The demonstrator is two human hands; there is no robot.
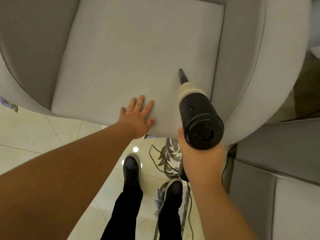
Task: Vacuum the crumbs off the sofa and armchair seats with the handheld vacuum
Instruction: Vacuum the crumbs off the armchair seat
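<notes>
Right hand gripping handheld vacuum, nozzle tip touching armchair seat cushion; left hand flat, fingers spread, pressing cushion's front edge just beside.

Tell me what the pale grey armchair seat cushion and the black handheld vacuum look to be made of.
Pale grey armchair seat cushion: probably woven upholstery fabric, matte, with piped seams; it dents slightly at the nozzle. Black handheld vacuum: likely moulded plastic, smooth with a dull sheen, and a cloudy translucent section behind the tapered nozzle.
</notes>
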